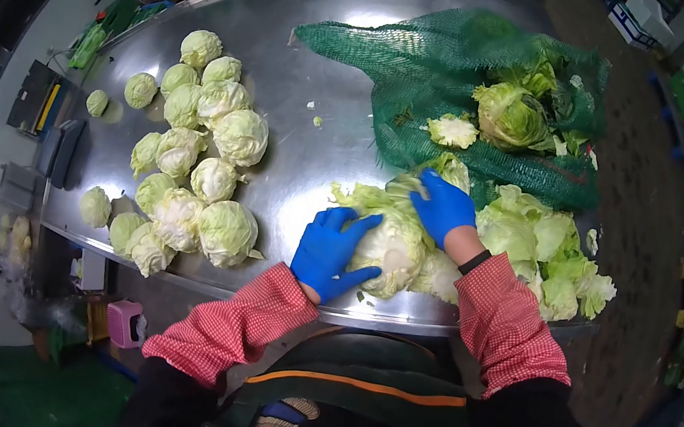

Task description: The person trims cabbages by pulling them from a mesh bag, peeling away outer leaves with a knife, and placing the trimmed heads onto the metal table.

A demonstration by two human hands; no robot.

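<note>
A pale green iceberg lettuce head [391, 253] rests near the front edge of the steel table, its whitish base toward me. My left hand [330, 252], in a blue glove, cups its left side with thumb and fingers spread against it. On its upper right, my right hand [444, 208], also blue-gloved, has its fingers bent over a loose outer leaf [405, 190]; the fingertips are partly hidden. Loose leaves [528, 236] are heaped to the right of my right hand. Beyond it lies a green mesh bag [431, 57] with an untrimmed lettuce head [512, 115] on it.
Several trimmed lettuce heads [218, 116] are grouped on the left of the steel table [318, 83]. A cut piece of lettuce [452, 131] lies on the mesh. The table's front edge runs just before my body. A pink container [126, 323] is on the floor at lower left.
</note>
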